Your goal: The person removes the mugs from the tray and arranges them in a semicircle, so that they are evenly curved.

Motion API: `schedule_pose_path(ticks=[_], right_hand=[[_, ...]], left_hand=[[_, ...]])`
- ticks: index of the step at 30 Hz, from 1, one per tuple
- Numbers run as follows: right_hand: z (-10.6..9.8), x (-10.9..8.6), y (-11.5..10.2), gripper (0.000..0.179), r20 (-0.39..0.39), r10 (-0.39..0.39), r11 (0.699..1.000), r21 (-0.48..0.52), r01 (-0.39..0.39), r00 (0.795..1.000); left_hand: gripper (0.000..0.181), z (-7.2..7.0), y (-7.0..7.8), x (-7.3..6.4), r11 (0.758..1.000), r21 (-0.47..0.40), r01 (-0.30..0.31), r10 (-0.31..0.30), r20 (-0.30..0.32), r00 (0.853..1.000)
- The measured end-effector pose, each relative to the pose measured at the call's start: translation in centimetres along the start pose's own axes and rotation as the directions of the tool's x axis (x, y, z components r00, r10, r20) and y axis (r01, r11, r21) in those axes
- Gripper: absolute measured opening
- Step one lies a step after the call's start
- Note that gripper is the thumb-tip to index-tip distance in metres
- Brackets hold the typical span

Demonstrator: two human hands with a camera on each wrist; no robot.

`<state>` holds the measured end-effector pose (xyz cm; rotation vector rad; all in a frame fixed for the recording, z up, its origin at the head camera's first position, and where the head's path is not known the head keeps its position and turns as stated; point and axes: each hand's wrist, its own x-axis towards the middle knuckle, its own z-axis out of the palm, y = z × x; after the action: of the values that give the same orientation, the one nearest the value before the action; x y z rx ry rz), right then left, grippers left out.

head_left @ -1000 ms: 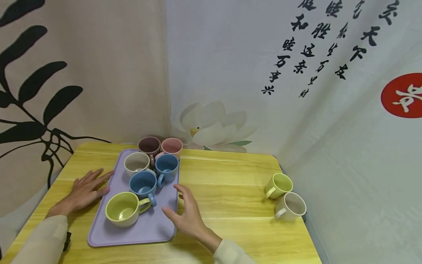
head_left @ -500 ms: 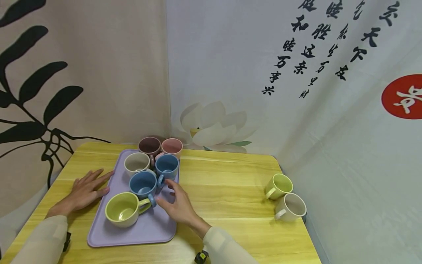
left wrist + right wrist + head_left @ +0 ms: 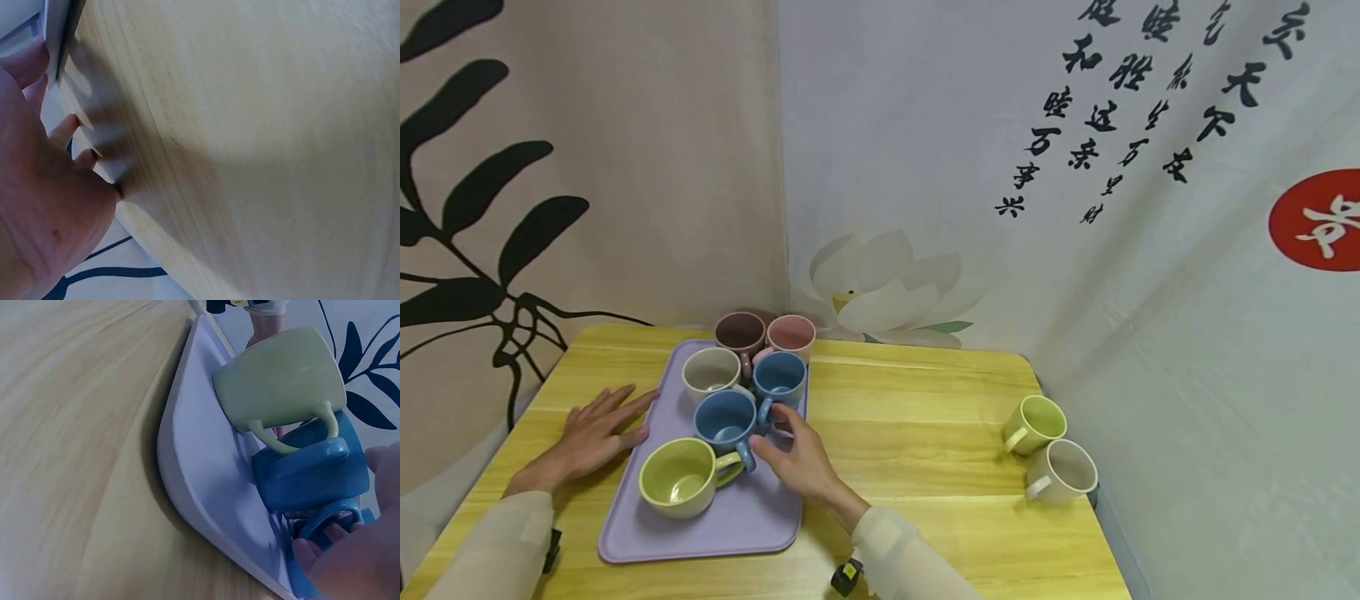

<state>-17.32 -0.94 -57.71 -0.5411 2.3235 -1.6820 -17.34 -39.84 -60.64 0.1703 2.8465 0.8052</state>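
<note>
Right hand [image 3: 805, 462] over the right side of the lilac tray [image 3: 741, 521], beside two blue mugs: fingers bent, thumb and forefinger standing apart. The forefinger lies at the far handle [image 3: 765, 412], that of the far blue mug [image 3: 780, 377]; the thumb lies by the near handle [image 3: 747, 456], that of the near blue mug [image 3: 726, 415]. Whether any finger closes on either loop I cannot tell from where I stand. Left hand [image 3: 587, 437] at the tray's left edge: flat, fingers spread, holding nothing. Both blue mugs stand upright on the tray, the near one around its middle, the far one toward its right rim. A yellow-green cup [image 3: 679, 477] stands nearer the tray's front, a white mug [image 3: 711, 371] toward its far left.

Good practice here, in my judgement: commit to one loop, forefinger through it and thumb pressed on top, before taking any weight. The crowded handles (three of them point much the same way) seem liable to catch, so straight up looks safer than a sideways drag. Light pressure from the left hand should keep the tray from sliding on the bench [image 3: 910, 433].
</note>
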Motion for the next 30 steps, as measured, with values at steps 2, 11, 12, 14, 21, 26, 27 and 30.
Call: schedule_pose_path(ticks=[2,11,12,14,21,26,27,30], right_hand=[[0.08,0.16,0.15,0.060,0.001,0.012,1.000,0.019,-0.012,1.000],[0.45,0.68,0.53,0.057,0.015,0.008,0.997,0.082,-0.009,1.000],[0.48,0.73,0.56,0.057,0.015,0.008,0.996,0.085,-0.009,1.000],[0.55,0.81,0.63,0.057,0.012,0.013,0.996,0.084,-0.014,1.000],[0.62,0.69,0.78,0.045,-0.051,0.017,0.995,0.104,-0.012,0.999],[0.73,0.74,0.74,0.031,-0.144,0.022,0.992,0.126,-0.004,0.989],[0.74,0.77,0.72,0.028,-0.162,0.022,0.993,0.121,-0.002,0.987],[0.71,0.82,0.59,0.023,-0.204,0.047,0.993,0.111,-0.025,0.978]], left_hand=[[0.075,-0.01,0.01,-0.02,1.000,0.001,-0.002,0.002,0.000,1.000],[0.075,-0.08,0.08,0.09,1.000,0.000,-0.004,0.004,-0.005,1.000],[0.074,-0.09,0.07,0.09,1.000,-0.001,-0.008,0.008,-0.007,1.000],[0.075,-0.07,0.06,0.13,1.000,-0.001,-0.007,0.007,-0.007,1.000],[0.075,-0.07,0.11,0.06,1.000,-0.011,-0.006,0.006,-0.005,1.000],[0.073,-0.10,0.05,0.00,1.000,-0.002,-0.010,0.010,-0.012,1.000],[0.074,-0.10,0.05,-0.01,1.000,0.001,-0.008,0.008,-0.012,1.000],[0.073,-0.11,0.05,-0.03,1.000,0.010,-0.005,0.005,-0.012,1.000]])
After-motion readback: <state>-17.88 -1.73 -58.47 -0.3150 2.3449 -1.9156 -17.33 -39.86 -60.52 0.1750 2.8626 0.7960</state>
